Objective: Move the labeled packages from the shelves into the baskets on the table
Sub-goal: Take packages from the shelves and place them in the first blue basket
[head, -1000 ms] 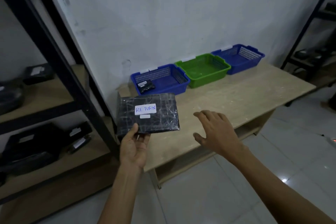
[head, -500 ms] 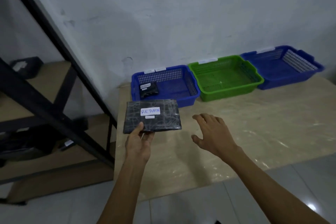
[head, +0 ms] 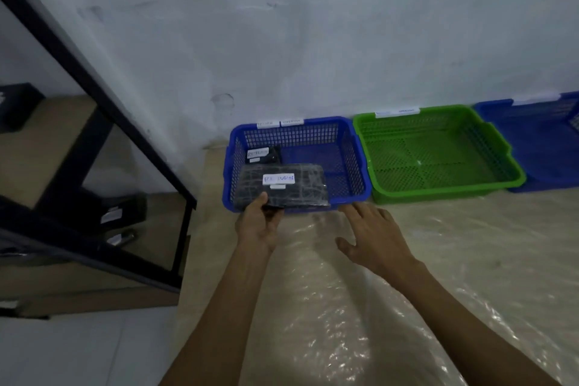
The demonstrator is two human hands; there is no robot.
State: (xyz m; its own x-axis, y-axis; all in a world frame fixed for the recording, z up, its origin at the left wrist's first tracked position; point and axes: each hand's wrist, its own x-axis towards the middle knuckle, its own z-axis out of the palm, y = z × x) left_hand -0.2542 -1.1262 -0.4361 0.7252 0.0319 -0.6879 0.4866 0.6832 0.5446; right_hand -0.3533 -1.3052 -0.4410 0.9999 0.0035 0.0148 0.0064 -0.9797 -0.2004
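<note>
Holding a black wrapped package (head: 283, 186) by its near corner, the left hand (head: 258, 224) has its fingers (head: 261, 199) pinched on it — poised over the front of the left blue basket (head: 354, 147), where a smaller labeled package (head: 261, 156) lies. The right hand (head: 374, 236) hovers spread and empty above the worktop (head: 470, 260). Placing looks to be the step in hand; next — lower, then let go.

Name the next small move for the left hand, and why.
Probably lower and let go: the left hand holds the black package by its near edge over the left blue basket, above its front rim, beside a smaller package already inside.
</note>
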